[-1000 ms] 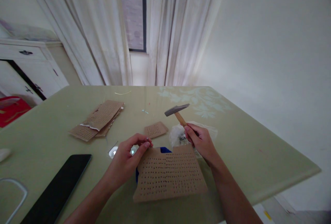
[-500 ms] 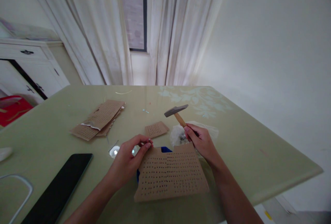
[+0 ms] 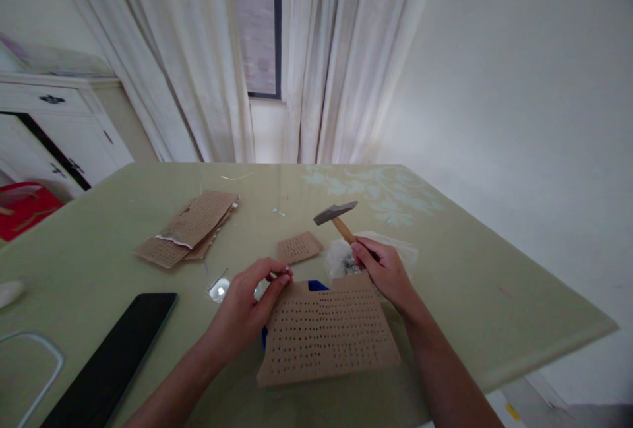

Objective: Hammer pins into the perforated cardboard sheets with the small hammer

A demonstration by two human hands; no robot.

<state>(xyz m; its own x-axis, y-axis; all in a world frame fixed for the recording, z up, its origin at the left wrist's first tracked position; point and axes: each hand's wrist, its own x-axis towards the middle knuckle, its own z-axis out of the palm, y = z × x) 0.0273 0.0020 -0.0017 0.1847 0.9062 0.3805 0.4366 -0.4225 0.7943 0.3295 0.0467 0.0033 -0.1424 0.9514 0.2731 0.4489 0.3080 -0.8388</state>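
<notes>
My right hand point(image 3: 383, 272) grips the wooden handle of a small hammer point(image 3: 337, 214), whose grey head is raised above the table and points left. My left hand point(image 3: 244, 312) pinches something tiny, too small to name, at the top left corner of a brown cardboard sheet full of small holes point(image 3: 326, 334). That sheet lies over a blue object point(image 3: 312, 285) near the front edge of the green table point(image 3: 469, 283). A crumpled clear plastic bag point(image 3: 339, 258) sits just behind the sheet, under the hammer.
A smaller perforated cardboard piece point(image 3: 299, 246) lies behind the sheet, and a pile of torn perforated cardboard point(image 3: 190, 227) sits to the left. A dark tablet point(image 3: 111, 355) lies at the front left. A small shiny round thing point(image 3: 218, 290) is by my left hand. Curtains and a white cabinet stand behind.
The hammer head has dipped slightly and the hands barely shifted; the view moved a little.
</notes>
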